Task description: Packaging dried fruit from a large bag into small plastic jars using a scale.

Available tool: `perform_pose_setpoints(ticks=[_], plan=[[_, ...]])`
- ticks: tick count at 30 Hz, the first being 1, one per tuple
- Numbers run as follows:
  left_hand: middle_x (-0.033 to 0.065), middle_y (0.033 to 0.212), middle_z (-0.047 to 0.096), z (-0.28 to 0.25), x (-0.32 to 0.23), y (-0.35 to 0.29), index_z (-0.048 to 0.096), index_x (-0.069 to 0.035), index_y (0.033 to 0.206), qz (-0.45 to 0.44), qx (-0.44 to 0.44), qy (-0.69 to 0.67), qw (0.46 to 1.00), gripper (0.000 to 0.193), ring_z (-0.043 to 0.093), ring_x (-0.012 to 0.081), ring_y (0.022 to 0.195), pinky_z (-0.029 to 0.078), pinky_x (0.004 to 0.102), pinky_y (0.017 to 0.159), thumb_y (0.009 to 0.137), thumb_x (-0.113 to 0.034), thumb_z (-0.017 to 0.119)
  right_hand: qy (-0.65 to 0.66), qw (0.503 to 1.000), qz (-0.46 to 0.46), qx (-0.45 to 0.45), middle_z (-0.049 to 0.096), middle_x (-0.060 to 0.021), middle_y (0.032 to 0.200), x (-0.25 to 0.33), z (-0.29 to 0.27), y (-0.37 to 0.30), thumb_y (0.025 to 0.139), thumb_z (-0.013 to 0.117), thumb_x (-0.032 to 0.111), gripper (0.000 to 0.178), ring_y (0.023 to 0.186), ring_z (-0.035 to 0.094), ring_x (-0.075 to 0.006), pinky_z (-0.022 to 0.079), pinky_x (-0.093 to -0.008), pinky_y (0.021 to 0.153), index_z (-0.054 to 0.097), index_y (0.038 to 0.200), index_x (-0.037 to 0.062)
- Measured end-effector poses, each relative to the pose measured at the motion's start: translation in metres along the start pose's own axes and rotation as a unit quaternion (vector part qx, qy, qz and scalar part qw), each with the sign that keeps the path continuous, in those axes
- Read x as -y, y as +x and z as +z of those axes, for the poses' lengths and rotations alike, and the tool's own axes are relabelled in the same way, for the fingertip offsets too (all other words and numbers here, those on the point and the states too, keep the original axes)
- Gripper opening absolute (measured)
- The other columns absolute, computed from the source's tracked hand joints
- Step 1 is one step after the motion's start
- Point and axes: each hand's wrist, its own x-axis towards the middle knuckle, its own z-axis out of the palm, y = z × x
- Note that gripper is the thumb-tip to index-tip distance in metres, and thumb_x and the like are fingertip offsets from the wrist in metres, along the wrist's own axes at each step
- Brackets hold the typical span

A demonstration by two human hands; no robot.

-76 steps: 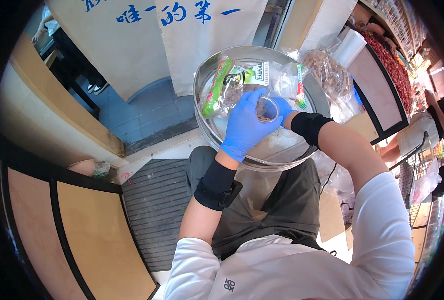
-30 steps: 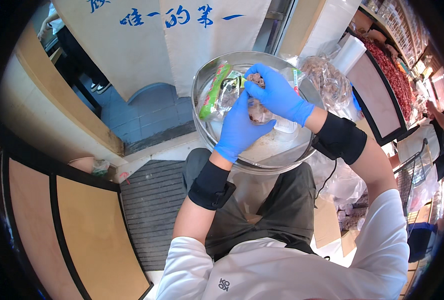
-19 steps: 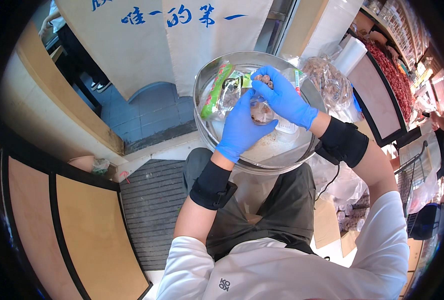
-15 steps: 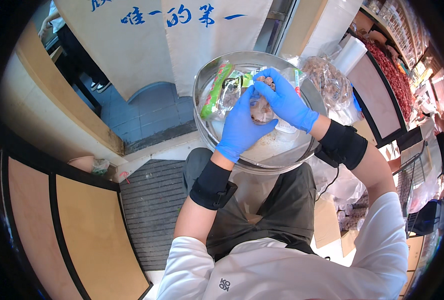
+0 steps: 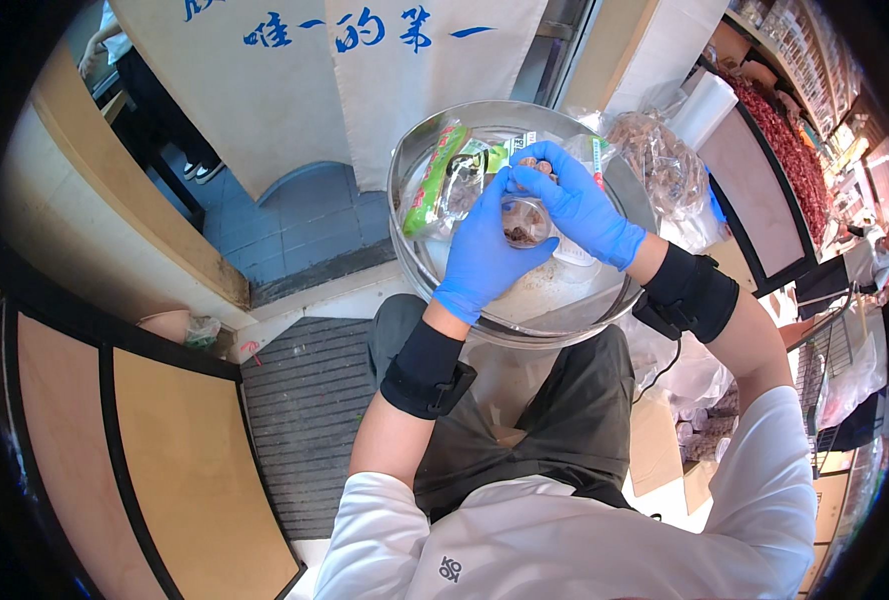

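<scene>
My left hand, in a blue glove, is wrapped round a clear round plastic container with brown pieces inside. Over its far end, my right hand, also gloved in blue, curls its fingers about several knobbly brown pieces. Whether these pieces lie in the container's mouth or only in the fingers, I cannot tell. Both hands are close together above a round metal tray. Left of them on the tray lies a green and clear plastic bag. A white-labelled clear pack shows partly beneath my right hand.
Beside the tray on the right sits a clear bag of brown dried goods, with a white plastic roll behind it. A pale cloth curtain hangs ahead. Wooden panels stand on the left. A person's legs show past the doorway.
My right hand has shifted slightly to the right and closer to me. More of the container's round end shows between the hands. The left hand stays nearly in place.
</scene>
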Motion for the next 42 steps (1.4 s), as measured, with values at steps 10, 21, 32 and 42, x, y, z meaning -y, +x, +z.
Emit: perform_pose_setpoints(ticks=[10,21,32,42], plan=[[0.0144,0.119,0.062,0.001,-0.007,0.001,0.047,-0.007,0.134,-0.015,-0.023,-0.015,1.0,0.083,0.063,0.0252,0.11,0.051,0.0376,0.094,0.066,-0.028,0.089,0.034,0.998,-0.053,0.005,0.063,-0.0061,0.108,-0.018,0.0,0.0,0.098,0.061,0.02,0.028,0.101,0.059,-0.0113,0.049,-0.0278,0.09,0.052,0.117,0.0013],[0.0157,0.122,0.061,0.003,-0.002,-0.002,0.047,-0.006,0.135,0.0,-0.044,0.003,0.999,0.084,0.064,0.0263,0.109,0.052,0.0375,0.094,0.066,-0.027,0.089,-0.082,0.997,-0.005,0.004,0.069,-0.0068,0.102,0.006,0.002,-0.014,0.097,0.063,0.024,0.03,0.091,0.062,-0.0108,0.051,-0.0268,0.085,0.068,0.113,-0.001],[0.0193,0.114,0.062,0.001,-0.001,-0.004,0.053,-0.004,0.127,0.006,-0.033,0.047,0.998,0.074,0.064,0.0327,0.104,0.052,0.0407,0.089,0.068,-0.035,0.086,-0.118,0.992,0.043,-0.016,0.069,-0.0152,0.093,-0.017,-0.04,-0.011,0.1,0.052,0.029,0.036,0.085,0.066,-0.018,0.052,-0.0318,0.079,0.067,0.103,-0.0033],[0.0111,0.097,0.059,0.002,-0.001,-0.001,0.059,-0.004,0.095,0.043,-0.014,0.056,0.997,0.045,0.062,0.0273,0.086,0.053,0.0372,0.079,0.068,-0.029,0.085,-0.493,0.848,0.068,0.182,0.068,-0.0236,0.107,-0.132,-0.057,0.022,0.092,0.054,0.035,0.039,0.099,0.065,-0.0393,0.051,-0.0458,0.088,0.067,0.11,0.0041]])
